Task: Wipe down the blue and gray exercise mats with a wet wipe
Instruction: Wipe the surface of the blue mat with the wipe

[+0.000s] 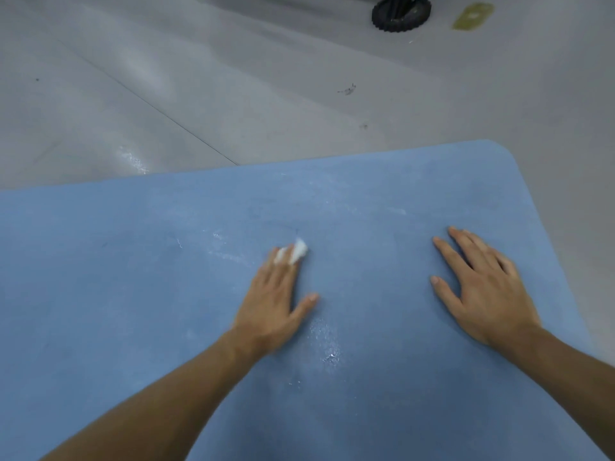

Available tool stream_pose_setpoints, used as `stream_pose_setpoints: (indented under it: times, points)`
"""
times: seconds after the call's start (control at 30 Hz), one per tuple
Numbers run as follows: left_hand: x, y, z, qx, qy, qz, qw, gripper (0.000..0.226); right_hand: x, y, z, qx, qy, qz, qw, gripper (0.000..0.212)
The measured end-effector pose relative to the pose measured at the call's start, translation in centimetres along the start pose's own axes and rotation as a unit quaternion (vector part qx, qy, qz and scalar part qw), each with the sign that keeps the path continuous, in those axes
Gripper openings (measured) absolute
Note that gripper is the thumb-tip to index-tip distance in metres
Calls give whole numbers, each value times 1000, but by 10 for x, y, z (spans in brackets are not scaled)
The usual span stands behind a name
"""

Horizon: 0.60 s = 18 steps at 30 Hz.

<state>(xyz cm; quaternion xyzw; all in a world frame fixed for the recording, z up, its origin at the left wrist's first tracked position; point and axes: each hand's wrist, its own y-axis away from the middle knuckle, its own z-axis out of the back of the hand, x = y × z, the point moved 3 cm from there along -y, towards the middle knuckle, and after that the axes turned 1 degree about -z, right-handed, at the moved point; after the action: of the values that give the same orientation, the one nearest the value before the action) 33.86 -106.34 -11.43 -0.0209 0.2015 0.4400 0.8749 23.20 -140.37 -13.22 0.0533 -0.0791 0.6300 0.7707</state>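
Observation:
A blue exercise mat fills the lower part of the view, its rounded far right corner near the top right. My left hand lies flat near the mat's middle, straight fingers pressing a small white wet wipe onto the surface; the wipe shows at the fingertips. My right hand rests flat on the mat to the right, fingers spread, holding nothing. Wet streaks glisten on the mat near my left thumb and beyond the wipe. No gray mat is in view.
Gray floor lies beyond the mat. A black round toothed base stands at the top, with a yellowish flat tag to its right. A wet patch shines on the floor at left, close to the mat's edge.

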Motion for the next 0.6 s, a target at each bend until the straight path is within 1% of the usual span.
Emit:
stream_pose_setpoints:
  times: [0.07, 0.17, 0.33, 0.4, 0.5, 0.6]
  points:
    - [-33, 11, -20, 21, -13, -52, 998, 83, 1, 0, 0, 9, 3, -5, 1000, 71]
    - [-59, 22, -39, 33, -17, -51, 998, 81, 2, -1, 1, 25, 8, -9, 1000, 72]
    - [-32, 16, -24, 59, -73, -38, 995, 73, 8, 3, 0, 35, 15, -14, 999, 75]
    - [-11, 10, -11, 46, -68, 3, 997, 74, 16, 7, 0, 37, 6, -29, 999, 76]
    - [25, 0, 9, 25, -52, 93, 994, 74, 32, 21, -3, 49, -3, -43, 998, 81]
    - [69, -3, 28, -2, -33, 229, 973, 72, 46, 41, -7, 63, 2, -32, 997, 85]
